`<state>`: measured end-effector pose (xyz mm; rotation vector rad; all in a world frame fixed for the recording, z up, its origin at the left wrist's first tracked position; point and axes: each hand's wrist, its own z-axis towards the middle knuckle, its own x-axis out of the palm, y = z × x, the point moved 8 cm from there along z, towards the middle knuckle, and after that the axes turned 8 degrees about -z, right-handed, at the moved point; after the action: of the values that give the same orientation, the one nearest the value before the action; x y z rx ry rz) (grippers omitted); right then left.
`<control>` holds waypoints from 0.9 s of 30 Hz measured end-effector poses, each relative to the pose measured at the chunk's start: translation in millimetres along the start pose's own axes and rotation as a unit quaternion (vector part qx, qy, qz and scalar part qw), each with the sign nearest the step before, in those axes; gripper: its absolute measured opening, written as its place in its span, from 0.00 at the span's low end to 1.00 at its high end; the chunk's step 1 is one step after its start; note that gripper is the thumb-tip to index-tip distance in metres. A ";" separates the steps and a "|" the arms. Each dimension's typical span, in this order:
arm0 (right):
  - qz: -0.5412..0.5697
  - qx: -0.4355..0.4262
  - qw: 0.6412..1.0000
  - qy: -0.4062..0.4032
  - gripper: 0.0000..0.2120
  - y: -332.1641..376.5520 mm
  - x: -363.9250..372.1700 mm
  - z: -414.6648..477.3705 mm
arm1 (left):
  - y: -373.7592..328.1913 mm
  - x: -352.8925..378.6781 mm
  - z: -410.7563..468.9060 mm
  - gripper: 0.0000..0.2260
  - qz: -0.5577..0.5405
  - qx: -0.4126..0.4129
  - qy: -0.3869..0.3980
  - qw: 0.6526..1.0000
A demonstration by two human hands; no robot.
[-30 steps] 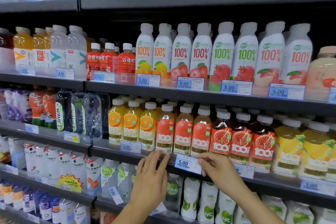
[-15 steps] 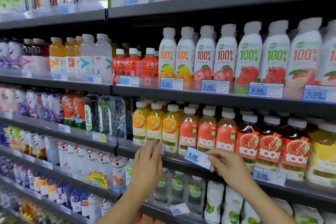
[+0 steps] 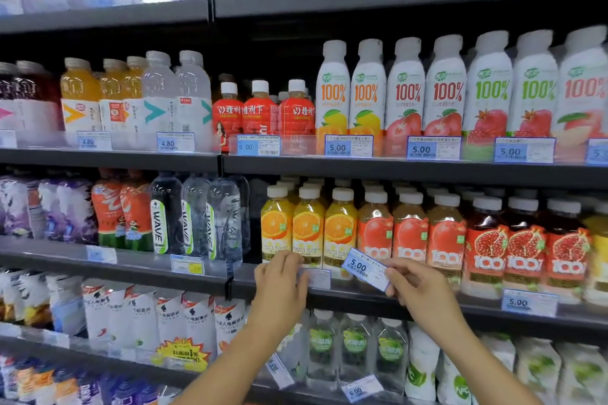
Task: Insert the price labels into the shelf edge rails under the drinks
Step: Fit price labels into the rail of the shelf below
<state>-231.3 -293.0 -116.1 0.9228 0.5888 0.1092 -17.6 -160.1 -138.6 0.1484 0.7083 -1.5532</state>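
Note:
My right hand (image 3: pixel 418 293) pinches a blue-and-white 5.00 price label (image 3: pixel 363 268) by its right end, tilted, just in front of the orange and apple juice bottles (image 3: pixel 340 227). My left hand (image 3: pixel 279 289) rests its fingertips on the clear label holder (image 3: pixel 317 278) clipped to the dark shelf edge rail (image 3: pixel 358 301) below the orange juice. The holder looks blank. Another 5.00 label (image 3: pixel 528 302) sits in the same rail under the pomegranate bottles (image 3: pixel 523 246).
Shelves of drinks fill the view, each rail carrying price labels such as 4.80 (image 3: pixel 174 141) and 5.00 (image 3: pixel 348 145). A vertical divider (image 3: pixel 227 286) splits the rail left of my left hand. Loose tilted labels (image 3: pixel 279 370) hang on the shelf below.
The view has shifted left along the shelves. My right hand has pulled the 5.00 label off the rail and lifted it up, tilted. My left hand has risen to the clear holder.

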 end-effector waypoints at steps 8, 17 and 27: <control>-0.028 0.006 0.999 -0.019 0.09 8.6 8.9 -6.6 | 5.3 7.2 19.3 0.10 0.009 0.017 0.109 0.994; -0.001 0.021 0.999 -0.047 0.09 15.9 21.7 -8.7 | 8.2 2.5 24.3 0.08 -0.060 -0.057 0.107 0.991; 0.015 0.022 0.997 -0.077 0.09 22.3 28.7 -11.9 | -5.0 -14.5 26.8 0.10 -0.074 -0.080 0.035 0.993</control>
<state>-209.9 -261.3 -116.6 0.9727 0.4367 0.0519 -11.8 -161.7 -108.4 0.0303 0.9134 -1.6311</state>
